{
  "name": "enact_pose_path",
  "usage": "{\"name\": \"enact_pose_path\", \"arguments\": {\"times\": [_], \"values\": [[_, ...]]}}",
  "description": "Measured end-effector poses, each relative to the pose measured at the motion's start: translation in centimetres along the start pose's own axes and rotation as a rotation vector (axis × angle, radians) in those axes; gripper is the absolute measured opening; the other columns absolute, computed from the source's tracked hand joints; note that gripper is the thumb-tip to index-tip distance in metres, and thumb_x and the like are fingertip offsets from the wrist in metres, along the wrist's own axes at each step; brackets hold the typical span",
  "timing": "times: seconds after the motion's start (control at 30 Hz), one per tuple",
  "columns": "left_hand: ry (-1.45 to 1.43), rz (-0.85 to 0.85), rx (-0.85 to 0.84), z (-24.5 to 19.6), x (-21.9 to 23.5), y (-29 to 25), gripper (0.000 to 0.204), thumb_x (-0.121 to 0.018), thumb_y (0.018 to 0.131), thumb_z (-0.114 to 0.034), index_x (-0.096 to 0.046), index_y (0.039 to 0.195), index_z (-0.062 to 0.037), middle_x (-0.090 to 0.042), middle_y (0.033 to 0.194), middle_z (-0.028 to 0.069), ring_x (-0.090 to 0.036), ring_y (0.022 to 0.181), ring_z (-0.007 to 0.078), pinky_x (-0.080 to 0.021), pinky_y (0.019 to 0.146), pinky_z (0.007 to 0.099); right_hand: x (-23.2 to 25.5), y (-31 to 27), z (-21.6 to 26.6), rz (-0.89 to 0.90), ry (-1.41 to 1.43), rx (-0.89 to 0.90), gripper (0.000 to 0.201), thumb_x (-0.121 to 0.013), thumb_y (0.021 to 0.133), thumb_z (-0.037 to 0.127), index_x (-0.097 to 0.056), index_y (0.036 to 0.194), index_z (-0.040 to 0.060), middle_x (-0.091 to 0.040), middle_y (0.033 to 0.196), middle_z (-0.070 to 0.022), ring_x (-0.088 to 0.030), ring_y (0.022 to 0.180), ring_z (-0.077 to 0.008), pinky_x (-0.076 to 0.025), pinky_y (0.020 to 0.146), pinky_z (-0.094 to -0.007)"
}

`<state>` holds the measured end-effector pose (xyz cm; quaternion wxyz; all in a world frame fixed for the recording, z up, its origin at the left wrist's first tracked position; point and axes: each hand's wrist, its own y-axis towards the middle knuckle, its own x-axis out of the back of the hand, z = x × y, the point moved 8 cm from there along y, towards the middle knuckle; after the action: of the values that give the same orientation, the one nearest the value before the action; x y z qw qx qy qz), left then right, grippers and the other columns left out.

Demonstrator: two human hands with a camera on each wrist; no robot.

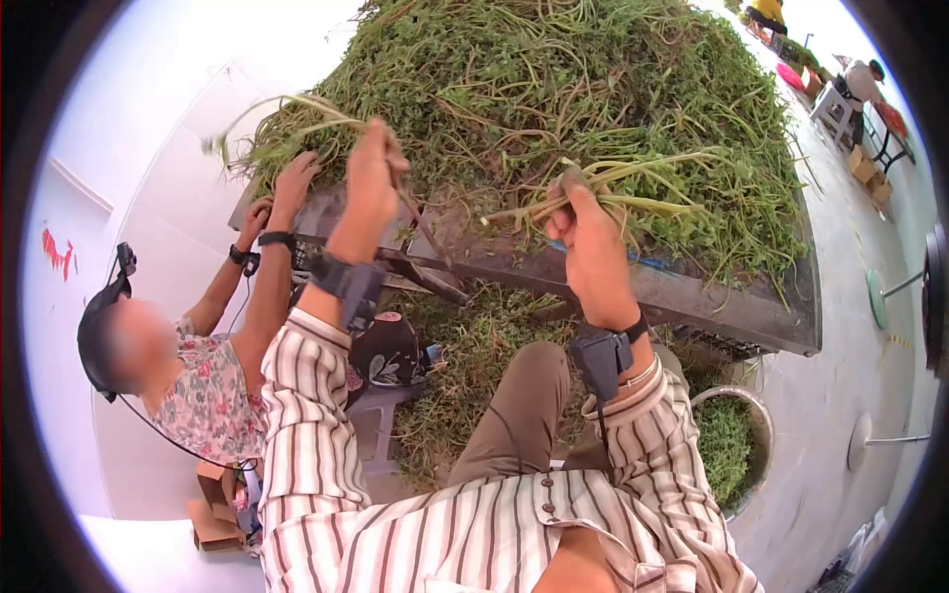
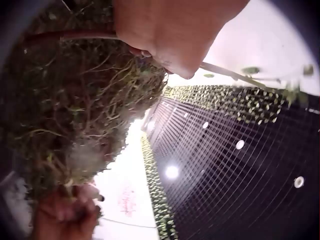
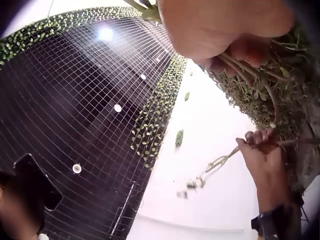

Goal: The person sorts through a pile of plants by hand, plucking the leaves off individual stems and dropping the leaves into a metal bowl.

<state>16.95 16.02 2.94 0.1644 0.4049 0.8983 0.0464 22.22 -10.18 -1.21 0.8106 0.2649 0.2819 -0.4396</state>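
My left hand [image 1: 371, 173] is raised over the table's near edge and grips a long leafy plant stem [image 1: 314, 103]. Leaves trail out to the left, while its brown lower end slants down below the fist. In the left wrist view the same brown stem [image 2: 70, 35] runs under the curled fingers. Farther right, my right hand [image 1: 598, 252] pinches a small bunch of green stems [image 1: 657, 188] between thumb and fingers. Cut ends poke out to its left and leafy ends fan right. A big heap of green plants [image 1: 554, 89] lies just beyond both hands.
Dark tabletop edge [image 1: 732, 311] runs in front of me. At the left, another person [image 1: 213, 385] reaches into the heap. Loose greens [image 1: 465, 366] cover the floor below, and a round tub [image 1: 759, 435] of greens stands at right. Cardboard boxes [image 1: 215, 519] sit lower left.
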Motion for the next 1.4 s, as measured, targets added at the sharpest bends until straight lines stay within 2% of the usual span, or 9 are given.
{"name": "enact_pose_path", "arguments": {"times": [0.17, 0.33, 0.5, 0.57, 0.67, 0.73, 1.1, 1.2, 1.4], "values": [[0.298, 0.277, 0.063, 3.0, -4.8, -3.8, 0.031, -0.043, 0.094, -0.033, -0.048, 0.074, -0.0094, -0.043, 0.063, -0.0025, -0.039, 0.057, 0.0093, -0.032, 0.055, 0.0242, -1.0, -0.3, -1.9, 0.012, -0.039, -0.082, 0.009, -0.049, 0.09, 0.013, -0.052, 0.09, 0.0044, -0.055, 0.074, -0.0032, -0.043, 0.058, -0.007, -0.037, 0.051, -0.0223], [0.565, 0.48, 0.086, 3.6, -8.0, -7.3, 0.028, -0.041, 0.094, -0.029, -0.05, 0.081, -0.0059, -0.041, 0.065, -0.0029, -0.038, 0.061, 0.0075, -0.032, 0.057, 0.0232, -1.2, -0.3, -1.5, 0.081, -0.15, -0.039, 0.029, -0.057, 0.082, 0.016, -0.054, 0.107, 0.0029, -0.053, 0.079, 0.0002, -0.045, 0.065, -0.0067, -0.038, 0.055, -0.0217], [0.651, 0.684, 0.099, 5.4, -9.0, -9.2, 0.025, -0.04, 0.096, -0.023, -0.051, 0.093, -0.0013, -0.049, 0.075, 0.0003, -0.046, 0.07, 0.0089, -0.039, 0.065, 0.0248, -1.4, -0.3, -1.3, 0.078, -0.276, -0.026, 0.027, -0.061, 0.079, 0.014, -0.057, 0.104, 0.003, -0.059, 0.078, -0.0003, -0.045, 0.063, -0.0043, -0.036, 0.054, -0.0202], [0.59, 0.705, -0.04, 4.9, -9.6, -9.9, 0.024, -0.041, 0.096, -0.021, -0.053, 0.1, -0.0012, -0.055, 0.086, 0.0029, -0.05, 0.08, 0.0097, -0.042, 0.074, 0.0251, -1.6, -0.4, -1.2, 0.099, -0.343, -0.049, 0.027, -0.062, 0.079, 0.015, -0.059, 0.102, 0.003, -0.06, 0.077, 0.0002, -0.046, 0.064, -0.0035, -0.035, 0.054, -0.0198], [0.663, 0.784, 0.012, 4.2, -10.4, -10.8, 0.028, -0.044, 0.095, -0.026, -0.053, 0.097, 0.0005, -0.057, 0.087, 0.0041, -0.052, 0.087, 0.0115, -0.042, 0.079, 0.0281, -2.1, -0.4, 0.0, 0.123, -0.511, 0.09, 0.021, -0.059, 0.078, 0.013, -0.061, 0.094, 0.0006, -0.056, 0.073, 0.0009, -0.05, 0.067, -0.0069, -0.041, 0.06, -0.0215], [0.56, 0.797, 0.021, 4.6, -10.6, -11.1, 0.028, -0.045, 0.095, -0.026, -0.053, 0.099, 0.0001, -0.057, 0.087, 0.0039, -0.051, 0.085, 0.0115, -0.042, 0.078, 0.0284, -1.2, -0.3, -1.0, 0.075, -0.396, -0.068, 0.019, -0.059, 0.079, 0.014, -0.061, 0.093, 0.0013, -0.056, 0.073, 0.0001, -0.05, 0.067, -0.0068, -0.04, 0.058, -0.0224], [0.53, 0.628, 0.149, 3.3, -9.2, -10.2, 0.027, -0.045, 0.095, -0.027, -0.055, 0.092, -0.0028, -0.049, 0.072, -0.0007, -0.042, 0.065, 0.0068, -0.035, 0.059, 0.0211, 0.3, -0.3, -2.2, -0.077, -0.136, -0.105, 0.017, -0.057, 0.085, 0.018, -0.057, 0.096, 0.0056, -0.052, 0.078, 0.0011, -0.046, 0.064, -0.0059, -0.036, 0.054, -0.0215], [0.389, 0.285, 0.082, 1.7, -6.6, -7.0, 0.025, -0.043, 0.095, -0.027, -0.055, 0.084, -0.0079, -0.041, 0.063, -0.006, -0.035, 0.053, 0.004, -0.028, 0.047, 0.02, 0.4, -0.1, -1.2, -0.11, -0.025, -0.063, 0.017, -0.058, 0.085, 0.018, -0.057, 0.096, 0.0053, -0.051, 0.074, 0.002, -0.044, 0.06, -0.0052, -0.035, 0.052, -0.0205], [0.647, 0.427, -0.004, 1.4, -5.7, -7.2, 0.028, -0.044, 0.094, -0.032, -0.053, 0.082, -0.0087, -0.041, 0.064, -0.0066, -0.036, 0.056, 0.0033, -0.028, 0.05, 0.0194, -0.6, 0.3, 0.6, -0.003, -0.098, -0.022, 0.018, -0.058, 0.085, 0.014, -0.059, 0.099, 0.0037, -0.058, 0.075, -0.0007, -0.048, 0.056, -0.0042, -0.038, 0.048, -0.0191]]}}
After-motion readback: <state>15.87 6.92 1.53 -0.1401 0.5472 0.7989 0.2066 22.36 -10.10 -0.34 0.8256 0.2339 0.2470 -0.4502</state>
